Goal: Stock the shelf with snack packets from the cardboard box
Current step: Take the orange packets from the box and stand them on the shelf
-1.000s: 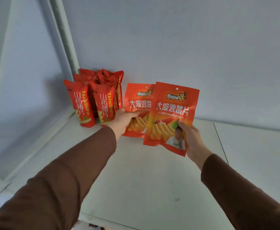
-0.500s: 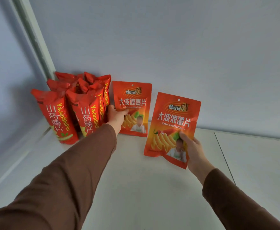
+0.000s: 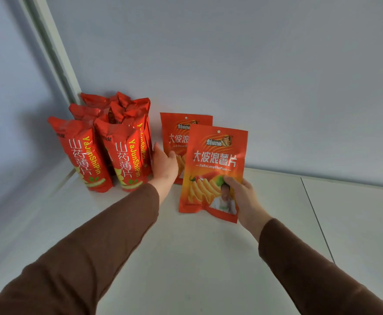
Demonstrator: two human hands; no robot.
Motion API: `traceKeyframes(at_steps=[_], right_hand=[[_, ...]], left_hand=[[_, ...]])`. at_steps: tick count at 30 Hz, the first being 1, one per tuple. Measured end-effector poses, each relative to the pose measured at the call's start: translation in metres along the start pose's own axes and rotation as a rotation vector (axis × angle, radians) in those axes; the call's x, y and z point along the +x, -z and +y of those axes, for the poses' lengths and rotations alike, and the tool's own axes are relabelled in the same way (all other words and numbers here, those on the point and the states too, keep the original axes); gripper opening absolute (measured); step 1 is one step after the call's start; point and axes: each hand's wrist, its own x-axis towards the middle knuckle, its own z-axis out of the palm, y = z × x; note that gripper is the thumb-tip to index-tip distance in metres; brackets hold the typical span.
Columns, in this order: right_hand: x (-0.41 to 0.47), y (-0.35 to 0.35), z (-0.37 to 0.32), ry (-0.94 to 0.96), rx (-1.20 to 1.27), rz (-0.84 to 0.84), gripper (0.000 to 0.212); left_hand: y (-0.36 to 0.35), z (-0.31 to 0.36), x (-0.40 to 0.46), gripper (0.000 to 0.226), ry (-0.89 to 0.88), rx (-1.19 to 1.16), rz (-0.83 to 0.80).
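Note:
Two flat orange chip packets stand upright on the white shelf (image 3: 186,258). The rear orange packet (image 3: 176,133) leans near the back wall, and my left hand (image 3: 163,165) grips its lower left edge. The front orange packet (image 3: 215,164) overlaps the rear one on the right, and my right hand (image 3: 242,196) pinches its lower right corner. To the left stand several red tall snack packets (image 3: 108,142) in the shelf's back left corner. The cardboard box is out of view.
The grey back wall (image 3: 254,76) and a left side panel (image 3: 9,133) with a white upright post (image 3: 54,53) close in the shelf. A seam (image 3: 315,212) divides the shelf board on the right.
My right hand has carried the front orange packet up and left, so it now overlaps the rear packet. My left hand stays on the rear packet beside the red ones.

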Motion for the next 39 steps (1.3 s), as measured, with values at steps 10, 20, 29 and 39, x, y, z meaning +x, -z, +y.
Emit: traceKeyframes(at_steps=[10, 20, 29, 39], right_hand=[[0.030, -0.074, 0.018, 0.052, -0.124, 0.080, 0.011], [0.040, -0.083, 0.014, 0.123, -0.325, 0.103, 0.015], [0.046, -0.085, 0.013, 0.164, -0.365, 0.171, 0.006], [0.029, -0.054, 0.007, 0.253, -0.461, 0.238, 0.052]], left_hand=[[0.057, -0.022, -0.060, 0.050, -0.383, 0.293, -0.205], [0.073, -0.027, -0.066, 0.051, -0.566, 0.532, -0.302], [0.078, -0.023, -0.070, 0.063, -0.526, 0.652, -0.365], [0.087, -0.021, -0.087, 0.065, -0.544, 0.826, -0.325]])
